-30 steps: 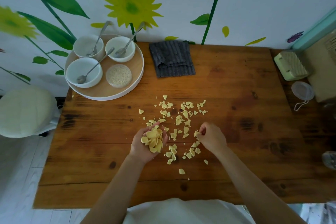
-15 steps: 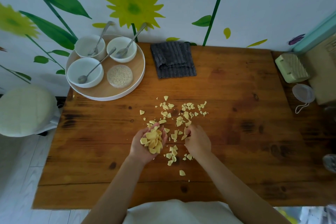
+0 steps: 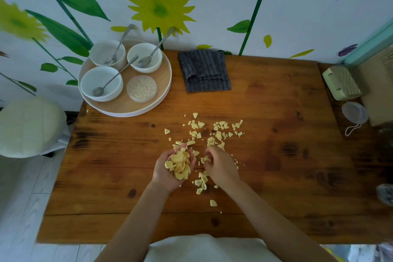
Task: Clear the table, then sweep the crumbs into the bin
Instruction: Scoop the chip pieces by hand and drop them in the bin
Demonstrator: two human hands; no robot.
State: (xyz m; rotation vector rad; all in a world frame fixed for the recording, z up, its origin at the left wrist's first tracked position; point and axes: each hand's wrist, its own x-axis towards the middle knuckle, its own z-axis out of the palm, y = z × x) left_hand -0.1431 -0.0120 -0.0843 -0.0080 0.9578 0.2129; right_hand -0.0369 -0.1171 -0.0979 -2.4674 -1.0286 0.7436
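Observation:
Pale yellow crumbs [image 3: 219, 132] lie scattered over the middle of the wooden table [image 3: 276, 155]. My left hand [image 3: 168, 171] is cupped palm up just above the table and holds a heap of gathered crumbs [image 3: 180, 165]. My right hand [image 3: 221, 166] sits right beside it, fingers curled, pinching a few crumbs at its fingertips. More crumbs lie below and between the two hands, and one lone piece [image 3: 213, 203] rests nearer the front edge.
A round tray [image 3: 163, 93] at the back left carries three white bowls with spoons and a small dish of grains [image 3: 142, 88]. A folded dark cloth [image 3: 204, 70] lies at the back. A green soap holder [image 3: 341, 83] and a mesh pouch [image 3: 354, 112] sit at the right. A stool [image 3: 27, 125] stands left.
My right hand has moved left toward my left hand, carrying pinched crumbs. The left hand has stayed cupped with its heap.

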